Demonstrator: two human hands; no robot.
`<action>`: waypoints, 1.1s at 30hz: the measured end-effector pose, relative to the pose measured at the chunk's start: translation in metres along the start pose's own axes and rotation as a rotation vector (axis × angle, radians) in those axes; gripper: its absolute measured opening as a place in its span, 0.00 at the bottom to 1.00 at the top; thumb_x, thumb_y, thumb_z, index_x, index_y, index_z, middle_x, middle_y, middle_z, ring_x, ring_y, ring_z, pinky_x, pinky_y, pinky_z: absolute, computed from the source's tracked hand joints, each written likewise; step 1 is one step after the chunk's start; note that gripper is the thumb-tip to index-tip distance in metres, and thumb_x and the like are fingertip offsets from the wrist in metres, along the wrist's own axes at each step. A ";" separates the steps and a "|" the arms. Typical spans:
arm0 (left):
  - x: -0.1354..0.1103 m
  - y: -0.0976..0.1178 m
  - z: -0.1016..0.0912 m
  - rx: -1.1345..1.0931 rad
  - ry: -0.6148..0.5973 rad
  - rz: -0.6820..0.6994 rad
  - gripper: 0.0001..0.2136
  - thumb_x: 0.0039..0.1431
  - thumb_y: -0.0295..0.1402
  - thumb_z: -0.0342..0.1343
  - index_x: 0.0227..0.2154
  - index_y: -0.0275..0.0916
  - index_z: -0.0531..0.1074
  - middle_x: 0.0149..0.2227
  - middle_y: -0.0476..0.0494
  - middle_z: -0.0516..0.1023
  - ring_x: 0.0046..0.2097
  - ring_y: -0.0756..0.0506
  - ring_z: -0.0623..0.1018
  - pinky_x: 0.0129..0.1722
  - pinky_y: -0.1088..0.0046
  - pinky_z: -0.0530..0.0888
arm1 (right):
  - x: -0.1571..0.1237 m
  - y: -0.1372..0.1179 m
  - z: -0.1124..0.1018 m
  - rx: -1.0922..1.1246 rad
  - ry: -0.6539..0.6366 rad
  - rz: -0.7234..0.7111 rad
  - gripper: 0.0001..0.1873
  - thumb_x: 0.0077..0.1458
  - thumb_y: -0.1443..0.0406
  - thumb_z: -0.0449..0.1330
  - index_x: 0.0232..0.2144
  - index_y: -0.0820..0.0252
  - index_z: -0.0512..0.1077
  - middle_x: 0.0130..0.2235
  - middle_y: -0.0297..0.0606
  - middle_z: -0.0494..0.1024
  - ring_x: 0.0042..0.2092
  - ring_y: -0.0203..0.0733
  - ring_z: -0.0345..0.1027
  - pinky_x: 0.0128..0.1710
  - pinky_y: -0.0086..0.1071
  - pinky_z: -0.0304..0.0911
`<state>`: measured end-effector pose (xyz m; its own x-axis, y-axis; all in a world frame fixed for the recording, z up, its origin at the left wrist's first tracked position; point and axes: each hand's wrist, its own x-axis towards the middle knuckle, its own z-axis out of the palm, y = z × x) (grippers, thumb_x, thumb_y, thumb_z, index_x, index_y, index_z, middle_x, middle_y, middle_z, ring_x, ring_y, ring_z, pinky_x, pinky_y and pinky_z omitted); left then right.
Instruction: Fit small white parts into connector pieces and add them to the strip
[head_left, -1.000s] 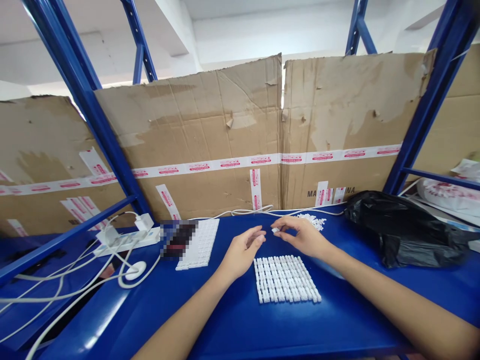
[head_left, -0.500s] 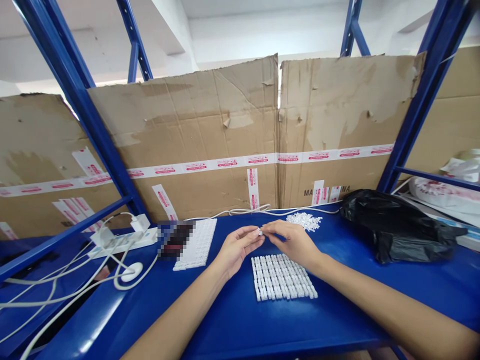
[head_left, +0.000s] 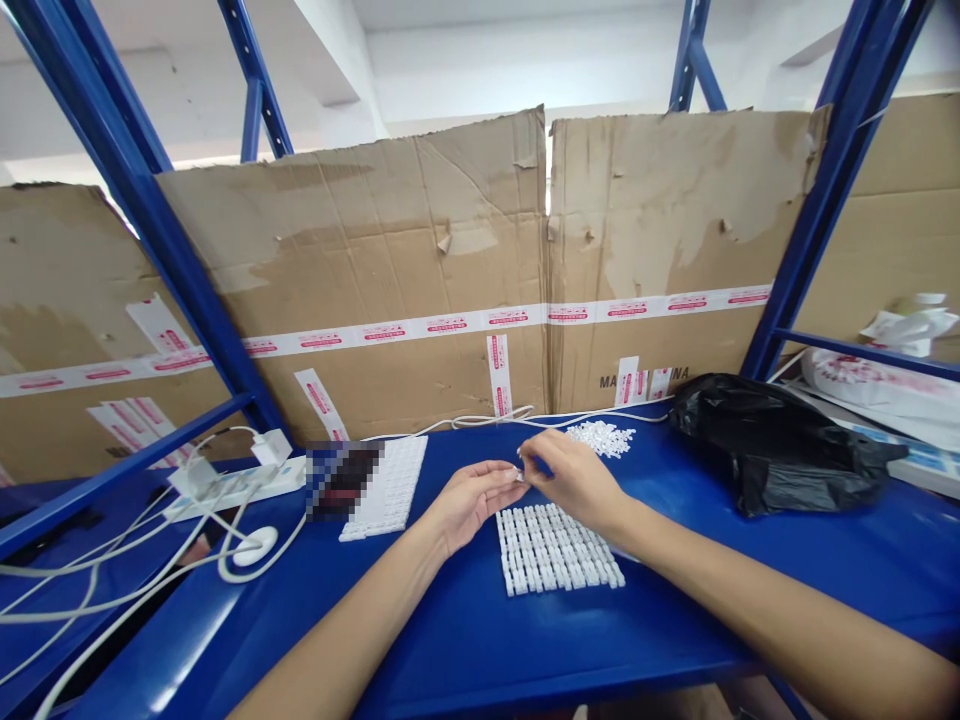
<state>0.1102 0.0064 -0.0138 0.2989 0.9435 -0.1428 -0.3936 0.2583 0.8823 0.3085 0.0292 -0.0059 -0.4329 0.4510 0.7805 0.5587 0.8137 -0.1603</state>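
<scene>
My left hand (head_left: 472, 505) and my right hand (head_left: 574, 482) meet above the blue table top (head_left: 450, 640). A small white plastic piece (head_left: 519, 476) sits at their fingertips, pinched by my right hand; its shape is partly hidden. My left fingertips touch or nearly touch it. Just below my hands lies a grid of white plastic connector blocks (head_left: 555, 552). Beyond them is a loose heap of small white pieces (head_left: 601, 437). Left of my left hand lies a white connector strip panel (head_left: 386, 488), next to a pixelated dark object (head_left: 343, 482).
A black plastic bag (head_left: 772, 445) lies on the table's right side. At left are a white power strip (head_left: 232, 485) and tangled white cables (head_left: 247, 548). Torn cardboard sheets (head_left: 360, 280) stand behind the table, between blue shelf uprights (head_left: 817, 190).
Since a second ago my hands have come together at the small white piece, and my right hand sits slightly higher now. Everything in view has shifted a little left as my head turned.
</scene>
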 end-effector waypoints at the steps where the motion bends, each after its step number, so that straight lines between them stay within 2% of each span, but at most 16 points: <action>1: -0.001 -0.001 0.001 0.031 -0.010 0.001 0.10 0.51 0.25 0.72 0.37 0.31 0.80 0.39 0.36 0.85 0.44 0.42 0.85 0.57 0.63 0.77 | 0.003 0.006 -0.003 -0.021 0.020 0.052 0.08 0.60 0.73 0.57 0.37 0.57 0.72 0.36 0.39 0.80 0.39 0.42 0.73 0.41 0.34 0.68; 4: -0.004 -0.003 0.002 0.139 -0.010 0.092 0.15 0.49 0.30 0.74 0.38 0.33 0.80 0.41 0.36 0.85 0.46 0.40 0.85 0.57 0.60 0.77 | 0.007 0.035 -0.016 -0.109 0.008 0.232 0.06 0.59 0.71 0.59 0.37 0.57 0.73 0.36 0.38 0.80 0.38 0.41 0.74 0.42 0.33 0.67; 8: -0.002 -0.002 -0.002 0.396 0.055 0.301 0.16 0.51 0.36 0.73 0.41 0.36 0.80 0.41 0.38 0.85 0.46 0.41 0.84 0.54 0.60 0.77 | -0.002 0.081 -0.035 -0.338 -0.184 0.424 0.04 0.60 0.69 0.61 0.38 0.58 0.76 0.36 0.41 0.79 0.38 0.43 0.74 0.39 0.31 0.64; 11: -0.001 -0.002 -0.004 0.625 0.096 0.450 0.13 0.54 0.37 0.70 0.41 0.39 0.80 0.42 0.39 0.85 0.46 0.41 0.83 0.52 0.60 0.79 | -0.010 0.097 -0.041 -0.456 -0.300 0.474 0.07 0.61 0.70 0.58 0.36 0.60 0.78 0.36 0.45 0.80 0.43 0.48 0.74 0.38 0.32 0.63; 13: -0.002 -0.002 -0.002 0.767 0.131 0.570 0.10 0.57 0.37 0.67 0.41 0.40 0.80 0.43 0.41 0.84 0.45 0.42 0.83 0.48 0.62 0.80 | -0.012 0.091 -0.039 -0.396 -0.318 0.425 0.09 0.63 0.69 0.57 0.36 0.60 0.79 0.36 0.46 0.81 0.45 0.49 0.74 0.41 0.33 0.63; 16: -0.005 -0.004 0.002 0.910 0.166 0.718 0.09 0.59 0.34 0.65 0.43 0.41 0.80 0.43 0.42 0.84 0.44 0.43 0.83 0.43 0.64 0.82 | -0.009 0.059 -0.026 -0.100 -0.279 0.311 0.12 0.67 0.64 0.55 0.39 0.58 0.79 0.39 0.43 0.83 0.43 0.47 0.75 0.44 0.34 0.65; 19: -0.006 -0.006 0.004 0.966 0.137 0.774 0.15 0.58 0.31 0.65 0.49 0.42 0.77 0.42 0.43 0.84 0.42 0.43 0.84 0.41 0.64 0.83 | -0.005 0.021 -0.010 0.207 -0.283 0.329 0.17 0.70 0.60 0.52 0.38 0.58 0.80 0.36 0.38 0.83 0.35 0.41 0.75 0.35 0.31 0.64; 22: -0.006 -0.008 0.003 0.994 0.114 0.768 0.19 0.56 0.29 0.65 0.52 0.43 0.76 0.41 0.44 0.84 0.40 0.44 0.84 0.43 0.64 0.83 | -0.004 -0.001 0.000 0.324 -0.290 0.326 0.14 0.67 0.63 0.55 0.35 0.58 0.80 0.35 0.36 0.84 0.33 0.38 0.75 0.34 0.29 0.63; 30: -0.012 -0.006 0.008 0.908 0.111 0.749 0.13 0.58 0.33 0.65 0.46 0.45 0.80 0.43 0.41 0.83 0.44 0.39 0.82 0.53 0.59 0.77 | -0.009 0.001 0.003 0.388 -0.276 0.422 0.14 0.62 0.64 0.57 0.30 0.60 0.80 0.29 0.34 0.82 0.28 0.38 0.72 0.27 0.29 0.60; 33: -0.014 -0.005 0.008 0.975 0.097 0.760 0.12 0.61 0.34 0.62 0.48 0.45 0.79 0.44 0.40 0.82 0.46 0.39 0.81 0.53 0.60 0.76 | -0.009 -0.003 0.001 0.383 -0.300 0.420 0.15 0.63 0.62 0.57 0.29 0.60 0.80 0.27 0.34 0.81 0.27 0.37 0.70 0.27 0.28 0.58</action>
<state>0.1147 -0.0101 -0.0124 0.1963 0.8087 0.5545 0.3845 -0.5837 0.7152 0.3099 0.0236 -0.0128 -0.4422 0.7975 0.4104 0.4552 0.5938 -0.6634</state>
